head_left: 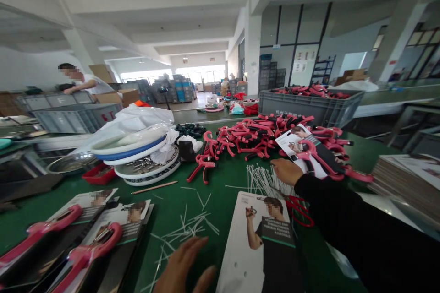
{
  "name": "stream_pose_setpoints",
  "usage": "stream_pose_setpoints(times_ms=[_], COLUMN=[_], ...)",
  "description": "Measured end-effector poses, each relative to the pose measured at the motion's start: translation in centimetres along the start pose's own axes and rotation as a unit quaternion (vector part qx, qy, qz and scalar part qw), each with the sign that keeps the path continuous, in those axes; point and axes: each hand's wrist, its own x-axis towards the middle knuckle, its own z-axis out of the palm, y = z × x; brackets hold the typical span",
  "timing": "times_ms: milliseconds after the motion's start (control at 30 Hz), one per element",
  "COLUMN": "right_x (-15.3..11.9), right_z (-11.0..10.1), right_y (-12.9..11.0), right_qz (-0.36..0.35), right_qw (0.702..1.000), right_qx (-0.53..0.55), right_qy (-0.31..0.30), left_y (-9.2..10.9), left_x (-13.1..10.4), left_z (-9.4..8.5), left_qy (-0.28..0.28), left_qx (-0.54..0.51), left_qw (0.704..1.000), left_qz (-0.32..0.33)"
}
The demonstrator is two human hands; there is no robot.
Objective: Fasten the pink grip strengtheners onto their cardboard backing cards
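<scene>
My right hand [287, 173] reaches to a bundle of thin white cable ties [258, 179]. Its fingers are curled at the bundle's edge, and whatever is between them is hidden. My left hand [185, 265] is low in the view, fingers apart and holding nothing, beside loose cable ties [187, 226]. Between the hands lies a printed backing card [252, 242] with holes in it. A pink hand grip exerciser [318, 160] rests on another card beyond my right wrist. More pink hand grips [240, 135] are heaped behind the bundle.
At the left are hand grips on cards [92, 252]. Stacked round trays [146, 169] holding metal parts, a red tray [99, 174] and a pencil [154, 187] lie behind. A grey crate [305, 105] and a card stack [402, 178] stand right. A person [87, 83] works far left.
</scene>
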Motion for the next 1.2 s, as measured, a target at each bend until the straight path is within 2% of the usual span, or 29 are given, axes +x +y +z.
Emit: stream_pose_setpoints(times_ms=[33,67,133,200,300,400,500,567,633,700,767,833,933,1000,1100,1200], right_x=[1.1,2.0,3.7,4.9,5.7,5.1,3.7,2.8,2.2,1.9,1.8,1.8,1.8,1.6,0.7,-1.0], right_z=[0.0,0.0,0.1,0.2,0.1,-0.1,0.0,0.2,0.4,0.4,0.2,-0.1,-1.0,-1.9,-3.2,-4.4], right_y=[-0.4,-0.7,-1.0,-0.9,-0.5,-0.7,-1.9,-2.9,-3.8,-4.2,-4.1,-3.5,-2.3,-1.7,-1.3,-1.8], right_qz=[0.007,0.015,0.035,0.053,0.063,0.036,-0.002,-0.009,-0.004,0.003,0.008,0.017,0.048,0.074,0.099,0.080], right_qw=[1.000,1.000,0.999,0.998,0.995,0.991,0.983,0.980,0.980,0.981,0.983,0.985,0.986,0.978,0.949,0.901], right_qx=[0.001,0.002,0.002,0.002,0.000,0.004,0.017,0.025,0.036,0.053,0.077,0.104,0.153,0.195,0.272,0.369], right_qy=[0.001,0.000,-0.010,-0.033,-0.077,-0.130,-0.183,-0.197,-0.195,-0.184,-0.166,-0.134,-0.053,0.018,0.127,0.212], left_y=[1.7,3.1,5.3,6.1,5.3,3.9,3.2,3.2,3.1,3.0,2.8,2.7,3.0,3.2,3.4,3.3], left_x=[1.0,1.9,3.7,5.0,6.0,6.1,6.0,6.0,5.9,5.8,5.6,5.5,5.4,5.4,5.4,5.4], left_z=[1.1,2.0,3.2,3.7,4.2,4.7,5.0,4.8,4.3,3.8,3.4,3.2,3.6,4.1,4.6,4.7], left_qy=[-0.081,-0.130,-0.178,-0.176,-0.184,-0.192,-0.176,-0.161,-0.157,-0.179,-0.210,-0.236,-0.238,-0.197,-0.127,-0.152], left_qx=[-0.019,-0.036,-0.059,-0.067,-0.090,-0.141,-0.211,-0.258,-0.317,-0.387,-0.432,-0.430,-0.391,-0.368,-0.370,-0.423], left_qw=[0.996,0.990,0.980,0.979,0.973,0.964,0.954,0.946,0.928,0.893,0.859,0.849,0.869,0.892,0.908,0.877], left_qz=[-0.012,-0.034,-0.069,-0.076,-0.112,-0.120,-0.116,-0.115,-0.119,-0.143,-0.179,-0.196,-0.190,-0.174,-0.153,-0.170])
